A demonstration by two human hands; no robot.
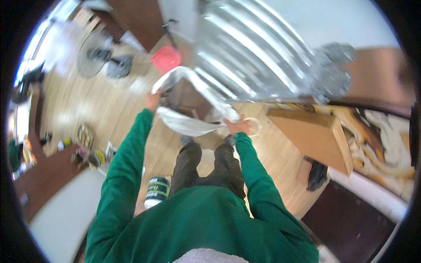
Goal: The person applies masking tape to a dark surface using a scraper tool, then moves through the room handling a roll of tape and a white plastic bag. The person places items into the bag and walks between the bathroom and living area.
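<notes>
A white bag [189, 126] hangs in front of me with its mouth spread wide into a ring. My left hand [151, 101] is closed on the left side of its rim. On the right side, my right hand [238, 126] grips the rim near a bunched part of the white material. Brownish shapes show through the mouth, but I cannot make out whether they are contents. Below the bag are my feet on the wood-look floor [131, 98].
A silvery ribbed panel [250, 48] stands just beyond the bag. Behind it on the left sits a red bucket [166, 60], near a fan [99, 54]. To my right leans a cardboard box [309, 136]. A green-and-white tub [156, 192] stands by my left leg.
</notes>
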